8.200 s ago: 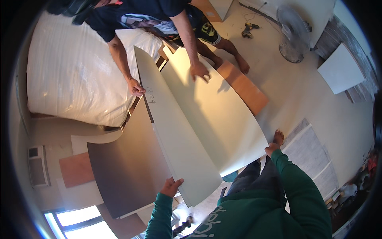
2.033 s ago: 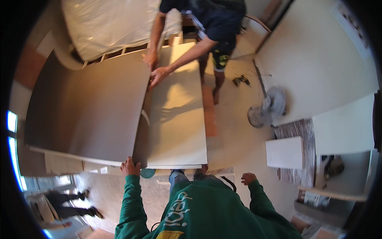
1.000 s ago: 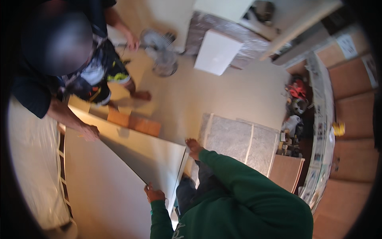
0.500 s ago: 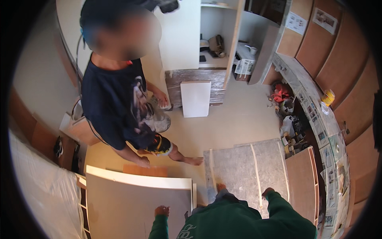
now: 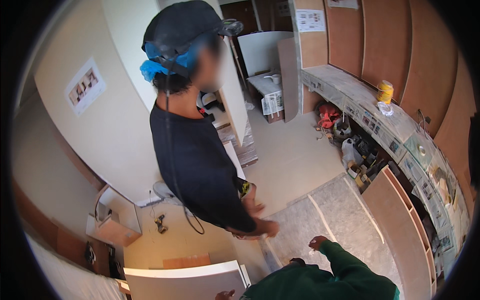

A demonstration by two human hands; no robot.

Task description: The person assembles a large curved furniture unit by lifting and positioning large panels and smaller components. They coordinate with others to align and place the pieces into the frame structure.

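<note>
My right hand (image 5: 317, 243), at the end of a green sleeve (image 5: 350, 260), hangs above a grey floor sheet (image 5: 312, 217) with pale strips. Its fingers are loosely curled, with nothing visible in them. My left hand (image 5: 225, 295) shows only partly at the lower edge, beside a large grey panel (image 5: 185, 283) with white edges. How its fingers are set is hard to make out. Just in front of me a person in a dark shirt (image 5: 192, 150) and black cap leans to the right. The person's hands (image 5: 265, 227) reach out low over the sheet, somewhat blurred.
A long paper-covered counter (image 5: 360, 107) curves along the right, bearing a yellow tub (image 5: 385, 91). Bags and tools crowd beneath it. A brown panel (image 5: 400, 232) leans there. A cordless drill (image 5: 160, 224) lies on the left floor near an open wooden box (image 5: 114, 220).
The person has turned and moved right and nearer, hands now reaching forward. My view has swung left. My left hand has dropped toward the lower edge; my right has moved slightly left in view.
</note>
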